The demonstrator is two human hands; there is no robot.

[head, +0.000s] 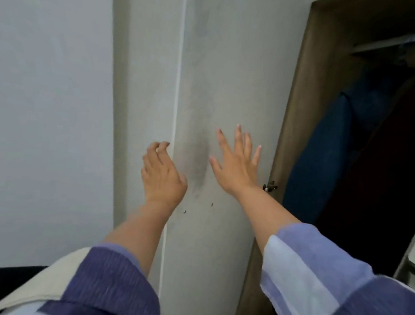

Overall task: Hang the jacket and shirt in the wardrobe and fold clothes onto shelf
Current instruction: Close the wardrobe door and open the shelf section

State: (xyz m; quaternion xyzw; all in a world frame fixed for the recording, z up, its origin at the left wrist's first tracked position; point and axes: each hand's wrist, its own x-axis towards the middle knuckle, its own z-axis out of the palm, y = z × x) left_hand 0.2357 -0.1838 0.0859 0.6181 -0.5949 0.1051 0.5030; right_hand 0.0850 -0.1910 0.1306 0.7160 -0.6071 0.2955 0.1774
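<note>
Two bare hands were raised against a pale grey wardrobe door (232, 84); the left hand (161, 172) was held at the door's left edge, its fingers loosely curled beside that edge, and whether the edge was actually gripped could not be told; nothing else was seen in its grip. The right hand (236, 162) was spread flat with straight fingers on the door's face, near a dark smudge (200, 156), holding nothing; two small screw heads (212, 204) were seen lower on the door. To the right, the wardrobe (303, 90) was seen open, with a brown wooden frame and a metal hinge (269, 187) at its side; a blue garment (326, 146) was seen hanging inside the dark interior beneath a rail (396, 43). Blue and purple patterned sleeves (316, 277) were worn on both forearms.
</note>
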